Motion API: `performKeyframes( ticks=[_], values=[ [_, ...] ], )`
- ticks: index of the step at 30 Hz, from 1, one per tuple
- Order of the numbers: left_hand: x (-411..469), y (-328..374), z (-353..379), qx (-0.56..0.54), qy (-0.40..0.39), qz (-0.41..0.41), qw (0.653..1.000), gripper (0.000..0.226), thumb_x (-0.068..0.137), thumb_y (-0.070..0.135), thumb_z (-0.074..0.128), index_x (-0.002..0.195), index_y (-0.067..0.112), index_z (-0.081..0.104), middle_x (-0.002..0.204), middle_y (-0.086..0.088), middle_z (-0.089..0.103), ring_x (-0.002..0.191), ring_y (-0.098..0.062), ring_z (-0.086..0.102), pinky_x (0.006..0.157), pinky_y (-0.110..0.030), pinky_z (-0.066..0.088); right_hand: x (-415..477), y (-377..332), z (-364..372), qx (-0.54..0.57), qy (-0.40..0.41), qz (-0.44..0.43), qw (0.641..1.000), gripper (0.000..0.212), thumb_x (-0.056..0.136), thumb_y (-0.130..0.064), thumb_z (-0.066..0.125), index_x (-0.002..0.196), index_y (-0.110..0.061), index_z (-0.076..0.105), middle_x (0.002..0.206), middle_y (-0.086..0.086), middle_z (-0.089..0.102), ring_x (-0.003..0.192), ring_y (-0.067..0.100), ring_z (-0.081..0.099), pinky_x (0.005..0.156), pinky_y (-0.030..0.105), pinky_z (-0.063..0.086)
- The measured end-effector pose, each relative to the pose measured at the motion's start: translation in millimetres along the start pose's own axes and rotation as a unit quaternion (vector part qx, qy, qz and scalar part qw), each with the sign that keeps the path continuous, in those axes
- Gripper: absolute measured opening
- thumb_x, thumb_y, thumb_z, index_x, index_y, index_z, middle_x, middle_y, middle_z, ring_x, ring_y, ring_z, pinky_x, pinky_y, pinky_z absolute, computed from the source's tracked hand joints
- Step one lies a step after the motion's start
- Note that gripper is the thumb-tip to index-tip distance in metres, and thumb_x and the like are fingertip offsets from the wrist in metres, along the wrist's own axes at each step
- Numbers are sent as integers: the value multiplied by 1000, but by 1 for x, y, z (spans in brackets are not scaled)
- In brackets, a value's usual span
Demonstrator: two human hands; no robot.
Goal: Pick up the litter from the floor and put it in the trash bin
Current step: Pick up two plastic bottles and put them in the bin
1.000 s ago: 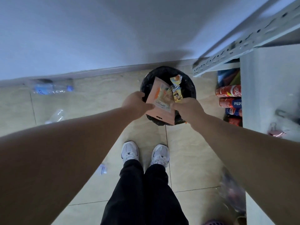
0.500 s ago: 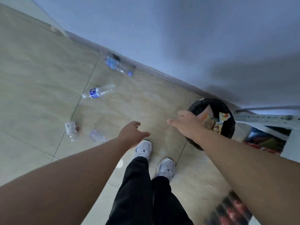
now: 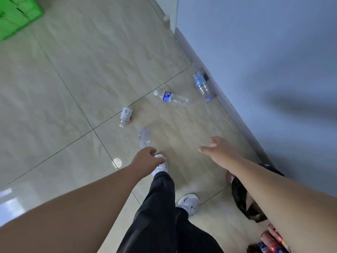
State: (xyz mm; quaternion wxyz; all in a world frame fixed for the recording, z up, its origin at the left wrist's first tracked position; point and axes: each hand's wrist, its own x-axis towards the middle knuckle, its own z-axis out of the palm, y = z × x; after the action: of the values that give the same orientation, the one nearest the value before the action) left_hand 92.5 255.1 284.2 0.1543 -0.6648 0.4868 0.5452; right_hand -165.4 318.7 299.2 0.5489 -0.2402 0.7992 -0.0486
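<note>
Several plastic bottles lie on the beige tiled floor ahead. A crushed clear bottle [image 3: 144, 137] is nearest, just beyond my left hand [image 3: 145, 158], which hangs empty with fingers loosely curled. A small white-labelled bottle [image 3: 125, 116] lies to its left. A blue-labelled water bottle [image 3: 171, 97] lies farther on, and another blue-labelled bottle [image 3: 202, 85] rests against the baseboard. My right hand [image 3: 219, 151] is open, fingers spread, holding nothing. The black trash bin [image 3: 240, 199] stands low at the right, mostly hidden behind my right forearm.
A grey wall with a dark baseboard [image 3: 228, 105] runs along the right. A green box [image 3: 16, 17] sits at the far top left. Red and blue soda cans [image 3: 269, 243] lie at the bottom right. My legs and white shoes [image 3: 188, 202] are below.
Both hands let go of the orange packet and wrappers into the bin. The view has swung left from the bin toward the bottles, and my left foot has stepped forward.
</note>
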Motion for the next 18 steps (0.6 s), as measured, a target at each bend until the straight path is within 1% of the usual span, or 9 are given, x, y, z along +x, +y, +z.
performKeyframes(
  ticks=[2,3,6,8,9,11,12,15,18],
  values=[
    [0,-14,-25,-25,13,-11,1000,59,75,42,76,124,13,60,106,0,65,92,-17,63,74,-31,48,1,-22,5,-36,-4,-1,999,82,80,-53,74,147,-18,43,150,2,50,128,24,54,90,30,38],
    [1,-21,-37,-31,21,-15,999,57,75,44,76,122,16,60,104,4,64,88,-14,62,70,-28,46,2,-32,7,-51,-5,-4,999,81,80,-53,74,147,-18,44,149,2,51,128,25,54,91,30,39],
    [7,-40,-69,-49,38,-35,997,47,74,45,77,112,23,59,98,7,62,81,-13,60,66,-28,44,11,-62,13,-70,-8,-9,997,78,81,-48,75,146,-15,45,149,5,51,125,27,56,97,35,45],
    [14,-52,-84,-51,44,-44,997,41,73,45,77,103,26,57,89,6,59,72,-15,57,67,-31,46,23,-83,17,-86,-7,-18,996,74,82,-45,76,144,-15,48,146,6,53,118,24,59,89,31,44],
    [18,-57,-90,-48,45,-49,997,41,72,46,77,102,26,56,89,5,59,72,-17,57,69,-32,47,30,-92,20,-94,-8,-24,995,72,82,-44,76,142,-14,49,145,5,54,111,22,61,82,29,43],
    [27,-67,-101,-31,44,-62,997,47,73,45,77,111,23,61,95,5,63,82,-18,63,78,-35,51,47,-110,25,-105,-15,-33,994,70,82,-42,76,141,-14,50,143,5,56,97,19,62,71,26,41],
    [31,-71,-105,-21,42,-71,996,52,74,44,77,117,19,61,96,4,64,88,-20,65,81,-36,51,55,-117,27,-109,-18,-34,993,70,82,-41,76,141,-14,51,141,5,56,99,19,61,71,25,41],
    [41,-77,-116,-1,36,-91,995,56,76,43,77,121,13,61,98,3,63,94,-24,66,83,-37,51,76,-136,28,-127,-33,-34,991,69,80,-43,76,139,-16,52,137,2,58,115,22,59,85,30,43],
    [49,-71,-124,11,32,-98,995,61,76,44,78,126,14,59,105,5,61,96,-19,63,81,-32,48,95,-150,21,-158,-53,-32,986,67,80,-44,75,137,-16,53,136,3,59,115,21,58,90,32,43]
  ],
)
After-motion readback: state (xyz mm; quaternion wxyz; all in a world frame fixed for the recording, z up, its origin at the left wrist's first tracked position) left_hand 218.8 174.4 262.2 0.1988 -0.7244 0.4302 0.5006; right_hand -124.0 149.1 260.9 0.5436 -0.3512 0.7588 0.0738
